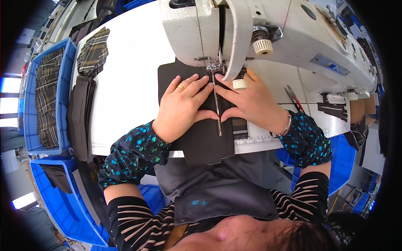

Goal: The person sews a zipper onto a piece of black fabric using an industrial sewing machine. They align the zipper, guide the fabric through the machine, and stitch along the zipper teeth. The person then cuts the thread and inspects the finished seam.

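A dark brown fabric panel (205, 146) lies on the white sewing table, its near end hanging over the front edge. Down its middle runs a metal-toothed zipper (216, 104), whose far end reaches the presser foot (215, 67) of the sewing machine. My left hand (179, 106) presses flat on the panel just left of the zipper, fingers stretched toward the foot. On the other side, my right hand (253, 102) lies with fingers extended, its fingertips beside the zipper and partly behind a machine knob. Both thumbs come close together at the teeth. A plaid fabric piece (240, 129) shows under the panel's right edge.
The white sewing machine (272, 37) arches over the far right. Red-handled snips (298, 103) and dark zipper pieces (333, 109) lie to the right. Leftward are plaid pieces (93, 52), a stack of dark panels (79, 117) and blue bins (63, 98).
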A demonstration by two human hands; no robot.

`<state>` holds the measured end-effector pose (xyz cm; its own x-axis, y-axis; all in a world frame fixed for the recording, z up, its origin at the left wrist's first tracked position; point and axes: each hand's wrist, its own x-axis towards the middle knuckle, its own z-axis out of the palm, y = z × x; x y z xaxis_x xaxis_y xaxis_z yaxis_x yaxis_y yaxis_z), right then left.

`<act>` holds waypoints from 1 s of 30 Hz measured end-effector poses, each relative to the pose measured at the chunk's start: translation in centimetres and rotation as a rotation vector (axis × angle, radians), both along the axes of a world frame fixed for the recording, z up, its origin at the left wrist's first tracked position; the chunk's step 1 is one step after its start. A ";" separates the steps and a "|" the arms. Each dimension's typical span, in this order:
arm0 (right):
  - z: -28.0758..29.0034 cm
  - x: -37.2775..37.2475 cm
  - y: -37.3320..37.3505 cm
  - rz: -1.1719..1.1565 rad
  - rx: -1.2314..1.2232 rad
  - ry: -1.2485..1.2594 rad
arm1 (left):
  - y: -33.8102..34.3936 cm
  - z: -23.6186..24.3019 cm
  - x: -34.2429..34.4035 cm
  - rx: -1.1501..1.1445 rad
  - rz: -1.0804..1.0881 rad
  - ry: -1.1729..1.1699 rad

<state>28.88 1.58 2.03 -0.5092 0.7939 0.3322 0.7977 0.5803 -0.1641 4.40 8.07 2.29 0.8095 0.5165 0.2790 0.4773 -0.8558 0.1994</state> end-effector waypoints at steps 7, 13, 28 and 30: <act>0.0 -0.1 0.2 -0.007 0.019 0.025 | 0.3 -0.1 0.0 0.014 0.001 0.005; -0.2 0.1 0.4 -0.003 0.031 0.014 | 0.4 -0.1 0.0 0.024 0.011 0.011; 0.5 -0.1 -0.4 0.001 0.053 -0.013 | -2.0 -0.6 -1.1 -0.111 -0.037 -0.075; 0.7 -0.7 -1.8 0.040 0.022 0.003 | -3.0 -0.3 -1.0 -0.075 -0.027 -0.030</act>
